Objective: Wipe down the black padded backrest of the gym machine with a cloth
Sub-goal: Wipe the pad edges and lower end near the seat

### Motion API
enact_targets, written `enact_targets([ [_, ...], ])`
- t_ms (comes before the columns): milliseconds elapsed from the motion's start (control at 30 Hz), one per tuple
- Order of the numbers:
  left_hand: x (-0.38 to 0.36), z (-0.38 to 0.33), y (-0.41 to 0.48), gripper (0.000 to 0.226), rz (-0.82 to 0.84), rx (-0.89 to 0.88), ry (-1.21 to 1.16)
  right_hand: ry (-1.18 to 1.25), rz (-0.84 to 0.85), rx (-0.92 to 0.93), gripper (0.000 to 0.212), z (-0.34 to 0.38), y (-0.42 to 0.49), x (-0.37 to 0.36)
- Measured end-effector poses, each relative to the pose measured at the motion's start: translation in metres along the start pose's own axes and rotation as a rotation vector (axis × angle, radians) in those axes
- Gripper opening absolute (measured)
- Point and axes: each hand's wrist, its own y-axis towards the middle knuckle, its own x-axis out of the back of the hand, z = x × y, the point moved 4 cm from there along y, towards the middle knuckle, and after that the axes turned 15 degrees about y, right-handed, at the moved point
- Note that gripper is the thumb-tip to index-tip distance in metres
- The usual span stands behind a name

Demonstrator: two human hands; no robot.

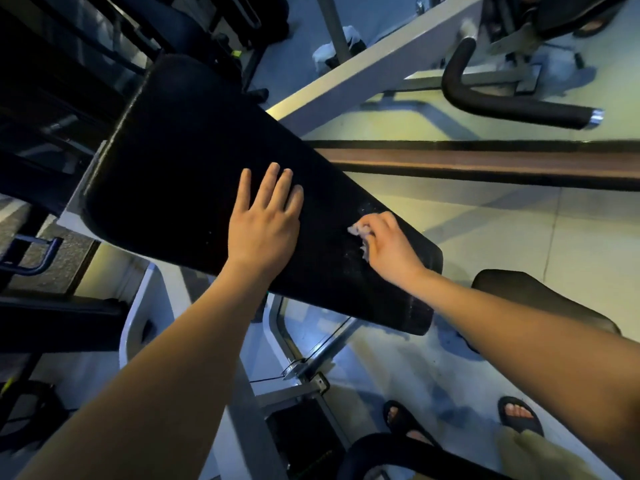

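Note:
The long black padded backrest runs from upper left to lower right across the middle of the head view. My left hand lies flat on the pad's middle, fingers straight and together. Near the pad's right edge, my right hand grips a small crumpled pale cloth and holds it against the padding. Only a little of the cloth shows past the fingers. Faint pale smears mark the padding around the cloth.
White machine frame bars pass behind and below the pad. A black curved handle sticks out at the upper right. A dark seat pad sits at the right, and my sandalled feet stand on the pale floor.

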Motion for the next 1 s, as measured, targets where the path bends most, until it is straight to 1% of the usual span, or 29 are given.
enact_targets([
  [100,-0.009,-0.026,0.020,0.054,0.063,-0.051,-0.008,0.005,-0.139,-0.092,0.018,-0.019,0.019,0.014],
  [167,-0.021,-0.034,0.025,0.058,0.102,-0.056,0.056,0.025,-0.211,-0.160,0.014,-0.035,0.027,0.020],
  [300,-0.034,-0.041,0.025,0.062,0.108,-0.083,0.153,0.017,-0.341,-0.295,0.012,-0.063,0.052,0.024],
  [400,-0.037,-0.045,0.029,0.064,0.106,-0.087,0.171,0.119,-0.418,-0.416,0.012,-0.077,0.065,0.007],
  [467,-0.038,-0.046,0.029,0.065,0.105,-0.088,0.169,0.126,-0.484,-0.452,0.015,-0.070,0.062,-0.006],
  [533,-0.040,-0.046,0.030,0.065,0.104,-0.086,0.162,0.134,-0.475,-0.366,0.022,-0.051,0.056,-0.019],
  [633,-0.040,-0.047,0.031,0.066,0.103,-0.084,0.153,0.146,-0.288,-0.076,0.027,-0.022,0.034,-0.036],
  [700,-0.040,-0.048,0.031,0.066,0.101,-0.085,0.147,0.073,-0.183,0.053,0.031,-0.023,0.030,-0.032],
  [733,-0.040,-0.048,0.031,0.066,0.097,-0.081,0.141,0.038,-0.182,0.061,0.029,-0.030,0.036,-0.024],
  [867,-0.040,-0.049,0.032,0.066,0.104,-0.088,0.159,0.057,-0.419,-0.204,0.033,-0.065,0.070,0.012],
  [933,-0.040,-0.051,0.033,0.066,0.091,-0.088,0.143,0.018,-0.422,-0.242,0.025,-0.064,0.071,0.004],
  [1000,-0.041,-0.050,0.033,0.066,0.081,-0.081,0.134,0.044,-0.411,-0.210,0.015,-0.056,0.063,-0.007],
])
